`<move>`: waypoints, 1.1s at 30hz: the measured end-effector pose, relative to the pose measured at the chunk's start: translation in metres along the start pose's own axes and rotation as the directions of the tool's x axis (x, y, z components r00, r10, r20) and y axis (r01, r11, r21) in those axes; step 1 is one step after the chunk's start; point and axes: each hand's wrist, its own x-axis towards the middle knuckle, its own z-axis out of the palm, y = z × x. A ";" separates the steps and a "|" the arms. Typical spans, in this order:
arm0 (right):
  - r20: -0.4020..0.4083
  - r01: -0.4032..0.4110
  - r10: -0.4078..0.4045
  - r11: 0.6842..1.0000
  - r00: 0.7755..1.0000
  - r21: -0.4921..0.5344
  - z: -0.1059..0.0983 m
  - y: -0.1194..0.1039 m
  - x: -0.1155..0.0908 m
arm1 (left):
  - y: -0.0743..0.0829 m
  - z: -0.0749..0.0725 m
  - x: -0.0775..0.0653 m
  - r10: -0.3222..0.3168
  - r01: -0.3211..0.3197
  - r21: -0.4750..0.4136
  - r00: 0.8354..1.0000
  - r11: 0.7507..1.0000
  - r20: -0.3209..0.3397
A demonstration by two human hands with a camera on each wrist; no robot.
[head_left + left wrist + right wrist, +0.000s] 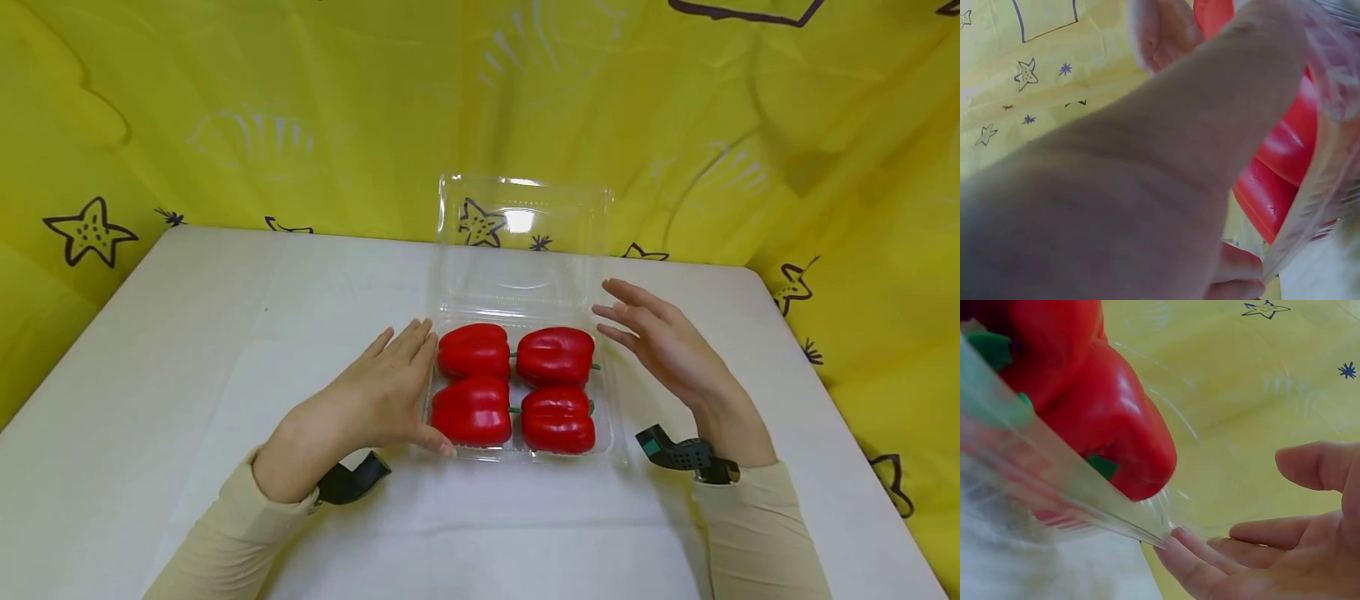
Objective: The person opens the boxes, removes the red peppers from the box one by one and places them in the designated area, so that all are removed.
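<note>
Several red bell peppers (pixel 556 357) with green stems lie in two rows inside a clear plastic clamshell box (pixel 617 425). Its transparent lid (pixel 525 279) stands raised at the back. Along the box's left side rests my left hand (pixel 375 404), fingers straight and thumb extended by the front left corner. In the left wrist view, the left thumb (pixel 1272 37) hides part of the peppers. My right hand (pixel 667 346) hovers beside the back right corner, palm facing the box, fingers spread and holding nothing. In the right wrist view, its fingertips (pixel 1175 550) appear close to the box's edge.
The box sits on a white-covered table (pixel 300 292). Behind and at both sides hangs a yellow curtain (pixel 375 100) printed with starfish and fish. A dark strap-mounted device (pixel 678 454) is on the right wrist, and another (pixel 352 479) on the left.
</note>
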 end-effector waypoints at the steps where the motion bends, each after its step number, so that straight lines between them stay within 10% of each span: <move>1: 0.002 0.000 0.000 1.000 1.000 -0.004 -0.001 0.000 -0.001 | 0.001 0.000 0.000 0.002 -0.002 0.006 1.000 1.000 -0.001; 33: 0.094 -0.045 0.040 0.998 0.995 0.047 -0.011 0.012 -0.001 | 0.018 0.005 -0.010 -0.014 0.015 0.082 1.000 0.996 -0.018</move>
